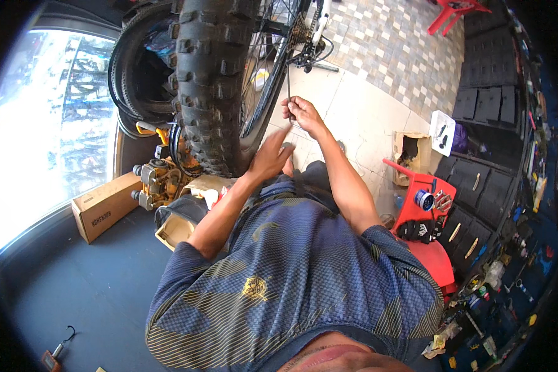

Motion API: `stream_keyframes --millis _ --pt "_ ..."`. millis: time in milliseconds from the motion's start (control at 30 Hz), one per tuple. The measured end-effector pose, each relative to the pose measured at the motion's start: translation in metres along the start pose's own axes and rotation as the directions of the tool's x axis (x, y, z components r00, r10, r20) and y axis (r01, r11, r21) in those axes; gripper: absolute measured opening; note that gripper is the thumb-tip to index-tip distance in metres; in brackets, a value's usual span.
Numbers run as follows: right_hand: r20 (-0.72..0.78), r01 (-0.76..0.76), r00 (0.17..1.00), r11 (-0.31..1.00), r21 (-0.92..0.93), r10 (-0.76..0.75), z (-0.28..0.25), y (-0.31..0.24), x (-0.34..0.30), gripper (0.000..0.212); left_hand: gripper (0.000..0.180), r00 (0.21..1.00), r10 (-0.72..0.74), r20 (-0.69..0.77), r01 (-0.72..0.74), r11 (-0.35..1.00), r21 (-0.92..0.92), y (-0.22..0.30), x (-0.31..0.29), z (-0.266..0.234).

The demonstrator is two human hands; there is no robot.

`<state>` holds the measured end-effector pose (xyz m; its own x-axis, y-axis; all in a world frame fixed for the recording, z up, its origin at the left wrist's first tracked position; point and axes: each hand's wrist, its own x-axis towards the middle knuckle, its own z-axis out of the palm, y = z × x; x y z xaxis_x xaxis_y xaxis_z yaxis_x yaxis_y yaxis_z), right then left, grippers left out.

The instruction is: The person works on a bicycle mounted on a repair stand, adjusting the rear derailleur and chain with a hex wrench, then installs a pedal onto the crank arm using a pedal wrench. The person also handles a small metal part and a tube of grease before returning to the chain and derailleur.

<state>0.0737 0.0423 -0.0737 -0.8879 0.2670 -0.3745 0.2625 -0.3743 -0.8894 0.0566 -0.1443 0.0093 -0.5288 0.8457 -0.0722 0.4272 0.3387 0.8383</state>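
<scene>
A large knobby bicycle tire (pixel 212 80) stands upright before me, left of my hands. Behind its rim are the rear sprockets (pixel 301 31) and the derailleur (pixel 304 59). From near the derailleur a thin dark strand (pixel 289 80) runs down to my right hand (pixel 304 115), whose fingers are closed around it; whether it is chain or cable cannot be made out. My left hand (pixel 269 156) lies beside the tire's lower end, just below the right. Its fingers stretch toward the strand's lower end, thumb apart, with nothing seen in them.
A red plastic chair (pixel 425 192) at right carries a blue-and-white spool (pixel 424 199) and black gloves (pixel 418 230). An open cardboard box (pixel 412 152) stands behind it. Black drawers (pixel 483 180) line the right wall. A long carton (pixel 105 206) and more tires (pixel 139 68) are at left.
</scene>
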Motion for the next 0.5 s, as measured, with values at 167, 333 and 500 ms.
stream_keyframes --millis 167,333,500 --pt "-0.028 0.012 1.000 0.993 0.118 -0.009 0.018 -0.015 0.005 0.021 0.057 0.671 -0.367 0.644 0.386 0.915 0.119 -0.074 -0.090 -0.056" --pt "-0.155 -0.004 0.988 0.998 0.067 0.014 0.008 -0.024 0.002 0.026 0.034 0.850 -0.294 0.438 0.180 0.942 0.283 -0.125 -0.054 -0.136" --pt "-0.112 -0.006 0.994 0.997 0.079 0.015 0.050 -0.040 0.007 0.023 0.026 0.923 -0.354 -0.151 0.145 0.683 -0.716 -0.214 0.039 -0.152"
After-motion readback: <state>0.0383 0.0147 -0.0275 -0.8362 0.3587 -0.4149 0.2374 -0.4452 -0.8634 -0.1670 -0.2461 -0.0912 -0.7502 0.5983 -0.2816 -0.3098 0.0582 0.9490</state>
